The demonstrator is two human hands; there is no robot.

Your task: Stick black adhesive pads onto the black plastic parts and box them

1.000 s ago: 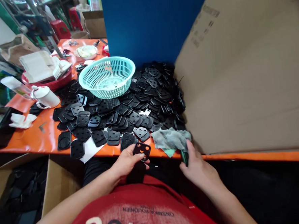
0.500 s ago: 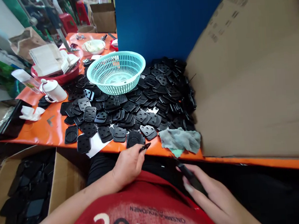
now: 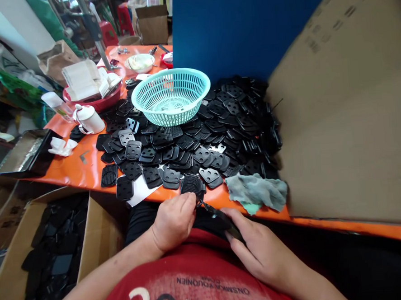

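Writing on the red shirt [image 3: 195, 290] at the bottom of the head view appears upside down: a small line that seems to read "ONEMK A YOUDNEN", though it is too small to be sure, and below it large white numerals beginning "20". Faint printed marks on the cardboard sheet [image 3: 347, 114] standing to the right of the teal basket [image 3: 171, 95] are too blurred to read. Nearer than the basket, just off the front edge of the orange table [image 3: 75, 169], the left hand [image 3: 173, 222] has its fingers curled closed around a black plastic piece [image 3: 192, 186], pinching it at the table's edge. The right hand [image 3: 257, 250], just beside the left, has its fingers wrapped narrowly around a dark slim tool [image 3: 221, 219] whose tip meets the held piece. Around and in front of the basket lies a heap of black pieces [image 3: 200, 141] like it. A grey-green rag [image 3: 257, 191] lies to the basket's front right, at the foot of the cardboard. A white jug [image 3: 88, 119] and a red bowl [image 3: 93, 100] stand left of the basket, and a blue panel [image 3: 240, 25] rises behind it.
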